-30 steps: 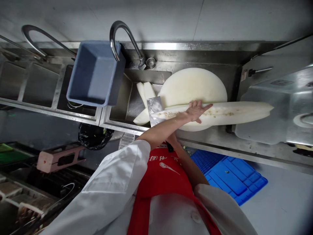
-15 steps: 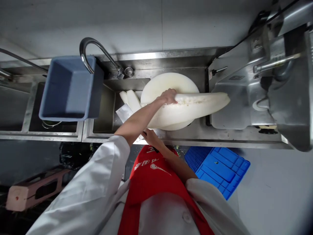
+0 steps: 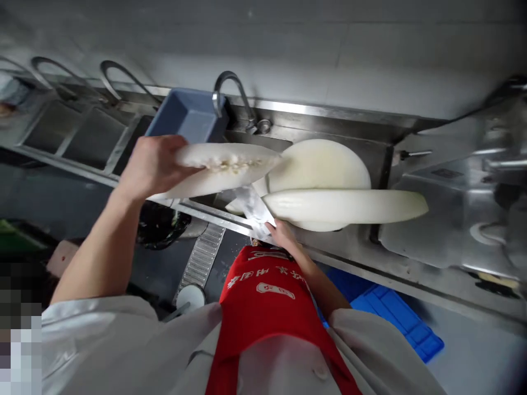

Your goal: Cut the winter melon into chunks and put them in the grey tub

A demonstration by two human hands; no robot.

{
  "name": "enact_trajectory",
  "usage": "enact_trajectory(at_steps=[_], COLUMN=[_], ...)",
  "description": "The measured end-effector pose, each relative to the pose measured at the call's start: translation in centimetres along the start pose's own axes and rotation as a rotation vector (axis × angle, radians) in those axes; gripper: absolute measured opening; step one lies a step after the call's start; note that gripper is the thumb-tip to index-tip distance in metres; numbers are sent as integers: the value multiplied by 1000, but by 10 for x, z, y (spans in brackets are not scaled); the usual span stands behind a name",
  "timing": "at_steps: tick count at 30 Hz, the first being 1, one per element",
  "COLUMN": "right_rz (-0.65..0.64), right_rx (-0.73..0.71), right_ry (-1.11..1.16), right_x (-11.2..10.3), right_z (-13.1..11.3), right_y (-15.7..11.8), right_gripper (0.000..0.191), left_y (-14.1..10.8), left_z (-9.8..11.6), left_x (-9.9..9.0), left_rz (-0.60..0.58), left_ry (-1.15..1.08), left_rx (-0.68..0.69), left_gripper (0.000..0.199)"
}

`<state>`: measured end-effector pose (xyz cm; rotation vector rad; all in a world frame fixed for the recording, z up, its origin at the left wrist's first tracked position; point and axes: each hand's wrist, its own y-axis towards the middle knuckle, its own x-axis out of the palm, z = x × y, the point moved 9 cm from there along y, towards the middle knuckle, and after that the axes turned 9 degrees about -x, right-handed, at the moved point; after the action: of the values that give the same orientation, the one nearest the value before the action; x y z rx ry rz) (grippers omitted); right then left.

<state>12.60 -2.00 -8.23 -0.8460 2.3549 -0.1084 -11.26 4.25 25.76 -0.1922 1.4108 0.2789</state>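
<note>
My left hand [image 3: 153,164] is closed around one end of a long, peeled, white winter melon piece [image 3: 239,174], with a seedy core along its cut face. This piece is held up over the sink's front edge, left of the round white cutting board [image 3: 323,162]. My right hand [image 3: 283,235], low at the counter's front edge, grips a cleaver [image 3: 252,204] whose broad blade points up and left. A second long white melon piece [image 3: 349,206] lies across the board, its right end reaching past the rim. Smaller pale pieces beside the board's left are partly hidden.
A blue-grey tub [image 3: 193,118] stands over the sinks behind a curved faucet [image 3: 230,77]. A metal machine [image 3: 440,219] fills the right end. Below are a black-lined bin [image 3: 162,225] and a blue plastic crate [image 3: 395,315]. Another person shows at the left edge.
My left hand has carried one melon piece off the board to the left. The other piece stays on the board. The cleaver blade now shows more fully, and my view has turned left.
</note>
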Motion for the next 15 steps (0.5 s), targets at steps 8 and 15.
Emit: enact_trajectory(at_steps=[8, 15], right_rz=[107, 38], right_rx=[56, 307], right_ry=[42, -176], right_x=[-4, 5], right_z=[11, -22], right_y=[-26, -43], right_gripper=[40, 45], left_y=[-123, -130], left_z=[-314, -526], left_x=[-79, -30], left_rz=[111, -80], left_ry=[-5, 261], left_rx=[-640, -823], left_gripper=[37, 48])
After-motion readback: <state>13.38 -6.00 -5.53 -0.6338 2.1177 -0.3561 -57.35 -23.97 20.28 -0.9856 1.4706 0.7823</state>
